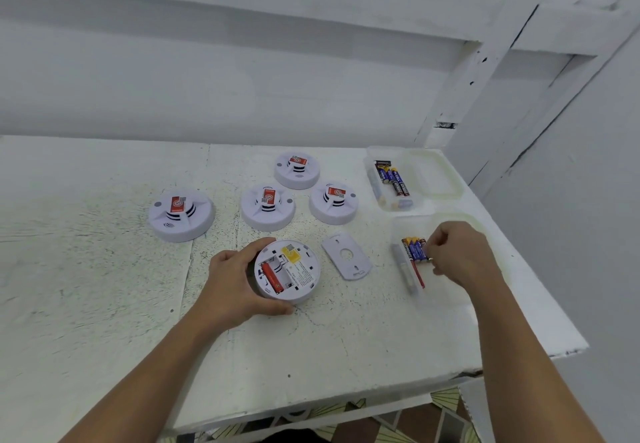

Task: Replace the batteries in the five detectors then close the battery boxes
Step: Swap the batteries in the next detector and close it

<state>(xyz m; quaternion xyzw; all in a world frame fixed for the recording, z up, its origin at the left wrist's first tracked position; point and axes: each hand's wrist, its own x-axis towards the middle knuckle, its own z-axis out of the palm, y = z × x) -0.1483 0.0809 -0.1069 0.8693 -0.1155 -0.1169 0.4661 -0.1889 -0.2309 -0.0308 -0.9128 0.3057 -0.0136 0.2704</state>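
Left hand (235, 279) grips detector (287, 271), one red battery (272, 278) seated. At 3 o'clock, right hand (460, 252) pinches batteries (415, 250) in tray (440, 292). Cover (346, 255) lies between detector and tray.

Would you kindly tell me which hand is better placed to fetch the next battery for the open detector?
Right. The right hand is at the near tray, pinching the blue batteries, while the left hand grips the open detector, which has one slot empty.
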